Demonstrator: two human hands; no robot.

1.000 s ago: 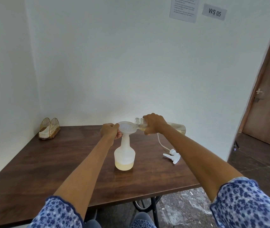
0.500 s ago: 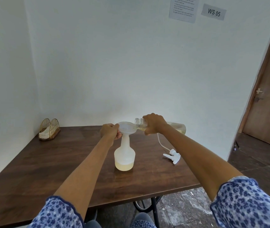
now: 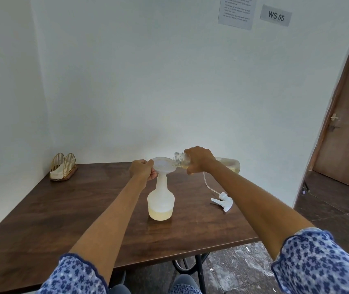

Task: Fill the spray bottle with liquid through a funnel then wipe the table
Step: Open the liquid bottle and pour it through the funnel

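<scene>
The filling step is in hand. The spray bottle (image 3: 161, 201) stands upright near the middle of the counter (image 3: 67, 213), with a funnel (image 3: 163, 165) seated in its neck and a shallow layer of pale yellow liquid in its base. The left hand (image 3: 141, 171) is curled round the funnel's left rim and steadies it. The right hand (image 3: 199, 160) grips a clear supply bottle (image 3: 228, 165) near its neck, tipped close to level so that its open mouth sits over the funnel's right edge; yellowish liquid lies along its lower side (whether a stream is running into the funnel is too fine to tell).

The spray bottle looks less than a quarter full, so the pour seems far from done. The next move likely calls for tilting the supply bottle further while keeping its mouth inside the funnel's rim, slowly enough that the funnel does not brim over.

The trigger head (image 3: 222, 201) with its dip tube lies on the counter to the right of the spray bottle, apart from it. A wire napkin holder (image 3: 63, 167) sits at the far left corner.
</scene>
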